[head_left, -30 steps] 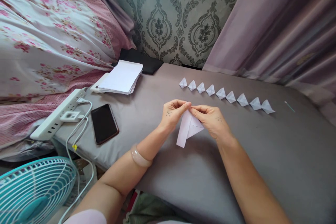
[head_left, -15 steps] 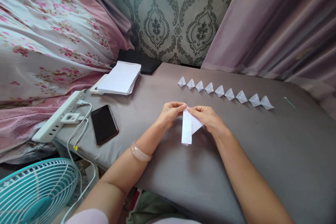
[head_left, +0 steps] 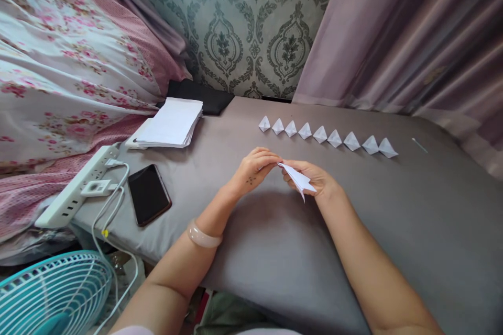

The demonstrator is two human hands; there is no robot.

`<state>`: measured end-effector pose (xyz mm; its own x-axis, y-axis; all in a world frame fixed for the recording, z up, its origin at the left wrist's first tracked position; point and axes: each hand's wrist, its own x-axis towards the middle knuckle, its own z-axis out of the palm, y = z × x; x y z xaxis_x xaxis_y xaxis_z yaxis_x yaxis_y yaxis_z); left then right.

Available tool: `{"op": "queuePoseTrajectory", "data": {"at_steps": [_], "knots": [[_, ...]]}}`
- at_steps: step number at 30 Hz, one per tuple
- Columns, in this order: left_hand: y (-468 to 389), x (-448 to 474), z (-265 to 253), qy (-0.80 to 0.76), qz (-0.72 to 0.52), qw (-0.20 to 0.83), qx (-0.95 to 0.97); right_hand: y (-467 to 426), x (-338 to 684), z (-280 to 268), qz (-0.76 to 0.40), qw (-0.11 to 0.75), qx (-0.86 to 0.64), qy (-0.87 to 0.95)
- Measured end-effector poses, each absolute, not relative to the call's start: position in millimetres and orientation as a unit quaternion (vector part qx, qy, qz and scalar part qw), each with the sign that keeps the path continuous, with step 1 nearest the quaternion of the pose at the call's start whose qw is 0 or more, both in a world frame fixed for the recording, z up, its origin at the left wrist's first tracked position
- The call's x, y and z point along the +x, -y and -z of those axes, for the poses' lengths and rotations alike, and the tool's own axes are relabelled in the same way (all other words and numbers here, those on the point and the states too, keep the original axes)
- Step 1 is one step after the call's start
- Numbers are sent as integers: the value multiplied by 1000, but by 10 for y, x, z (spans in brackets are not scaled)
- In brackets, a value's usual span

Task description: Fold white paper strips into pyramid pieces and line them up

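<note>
A partly folded sheet of white paper (head_left: pixel 297 178) is held above the grey-covered table, its layers fanned toward the lower right. My right hand (head_left: pixel 308 174) is closed around it from the right, with some fingers behind the paper. My left hand (head_left: pixel 257 168) pinches the paper's pointed upper-left tip; its fingertips meet those of the right hand there. Beyond my hands, several small folded paper boats (head_left: pixel 320 134) stand in a slanting row. To the left rests a stack of white paper (head_left: pixel 171 122).
Left of my arms lies a black smartphone (head_left: pixel 149 195). A white power strip (head_left: pixel 80 186) with cables runs along the left table edge, above a blue fan (head_left: pixel 55 293). A thin white stick (head_left: pixel 419 145) lies at the far right, and a black case (head_left: pixel 214 100) at the back.
The folded paper has turned from hanging downward to slanting right, and its layers now show edge-on. My right hand has wrapped further around it. The camera view has shifted slightly.
</note>
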<state>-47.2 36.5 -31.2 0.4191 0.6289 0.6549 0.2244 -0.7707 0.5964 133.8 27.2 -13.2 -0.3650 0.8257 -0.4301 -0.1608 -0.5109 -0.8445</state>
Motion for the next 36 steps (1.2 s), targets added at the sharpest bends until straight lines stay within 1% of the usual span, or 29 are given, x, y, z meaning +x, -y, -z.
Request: {"op": "queuePoseTrajectory", "data": {"at_steps": [2,3,4,6,8,9,11,14,17,20,24,27,29,32,34,36], "knots": [[-358,-471,307,-283,-461,240,806,-281,1387,142,-760,301,-462,343],[-349,-463,305,-305,-456,264,793,-288,1424,138,-753,299,-475,342],[-337,-450,304,-332,-450,300,773,-295,1469,127,-731,315,-490,355],[-308,-415,298,-388,-436,405,704,-308,1570,77,-680,373,-502,384],[-280,-375,288,-423,-419,509,621,-308,1656,2,-664,423,-462,408],[-267,-356,282,-432,-414,546,586,-300,1681,-36,-665,432,-437,424],[-243,-320,273,-438,-406,588,545,-274,1686,-94,-650,434,-411,469],[-205,-266,277,-435,-393,607,536,-235,1606,-113,-582,446,-448,511],[-177,-222,304,-429,-383,614,541,-232,1529,-84,-541,465,-503,487],[-173,-225,329,-412,-370,627,548,-245,1524,-79,-529,474,-525,468],[-197,-298,324,-377,-332,665,553,-236,1559,-128,-530,463,-526,477],[-210,-337,289,-373,-320,675,550,-211,1540,-160,-521,457,-524,495],[-211,-337,254,-370,-367,668,532,-191,1493,-168,-508,460,-526,504],[-207,-315,201,-353,-498,629,482,-146,1375,-164,-479,467,-530,520],[-206,-301,179,-342,-561,603,452,-100,1275,-157,-440,456,-544,550],[-205,-292,172,-330,-592,594,433,-45,1178,-153,-376,432,-572,588]]}}
